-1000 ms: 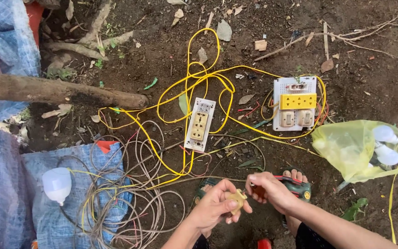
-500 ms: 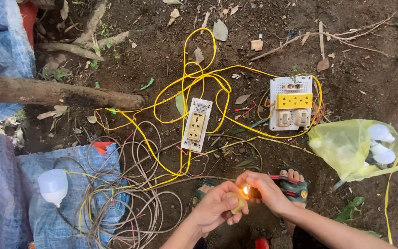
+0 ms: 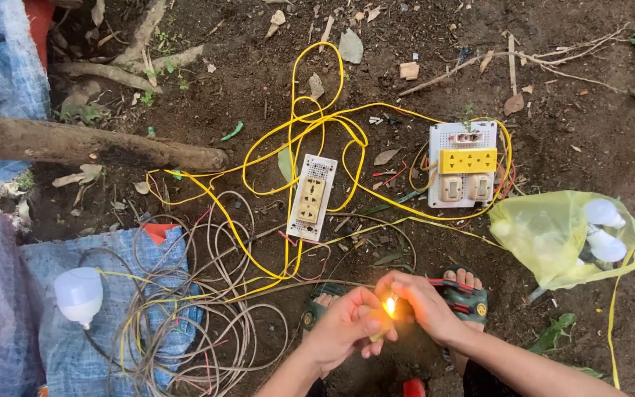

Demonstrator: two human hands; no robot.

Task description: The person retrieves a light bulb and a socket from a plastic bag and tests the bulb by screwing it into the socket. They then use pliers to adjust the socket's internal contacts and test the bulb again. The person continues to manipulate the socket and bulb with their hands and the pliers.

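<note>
- Left hand (image 3: pixel 343 327) and right hand (image 3: pixel 424 309) are meeting just below the socket strip (image 3: pixel 311 197), the landmark for this legend; both are curling inward around a small flame (image 3: pixel 389 306).
- Left hand is pinching a small yellowish lighter (image 3: pixel 378 331), fingers pressed together; right hand is cupping the flame, and whether it is pinching a wire end cannot be told.
- The flame, absent one second earlier and faint half a second ago, is now burning brightly; judged from this, heat is being applied at the point where the fingertips meet.
- Yellow wire (image 3: pixel 259 254) is looping around the socket strip and running down toward the hands.
- Right of the strip, a white and yellow switch board (image 3: pixel 464 165) is lying on the soil; farther right, a yellow bag (image 3: pixel 545 235) is holding bulbs.
- Lower left of the strip, a white bulb (image 3: pixel 79 294) is resting beside coiled grey cable (image 3: pixel 185 323).
</note>
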